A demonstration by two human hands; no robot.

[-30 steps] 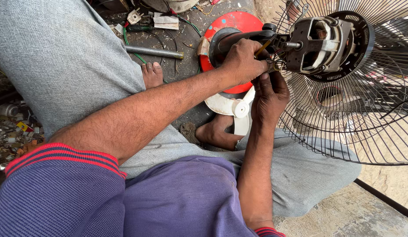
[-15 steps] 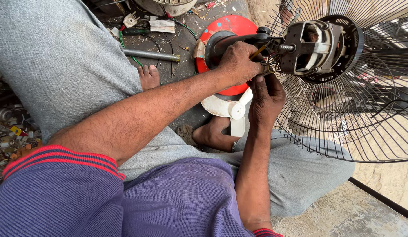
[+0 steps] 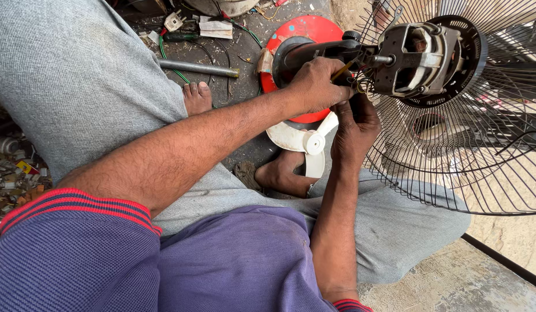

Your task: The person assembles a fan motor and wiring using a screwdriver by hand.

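the view sits a touch closer on the fan than a second ago, and both hands are in the same spot at the back of the motor [image 3: 421,55], so the work there is holding steady and not moving on. the left hand [image 3: 316,86] is curled tight around a thin yellow-tipped tool [image 3: 342,70], which looks like a small screwdriver, its point aimed at the copper-coloured wiring [image 3: 360,86] just behind the motor. the right hand [image 3: 354,130] comes up from below, fingers pinched narrow against the same wires; what exactly it grips i cannot tell, the fingertips are hidden. the motor sits bare in the middle of the wire fan guard [image 3: 464,162], mounted on a black neck [image 3: 308,52] over the red base [image 3: 305,29]. a white fan blade [image 3: 302,138] lies on the ground just under the hands, near a bare foot [image 3: 279,173]. further off, a metal pipe [image 3: 198,68] and a green cable [image 3: 164,49] lie on the dark floor. containers: none open in view, only a heap of small scrap [image 3: 14,173] at the left edge, too blurred to sort.
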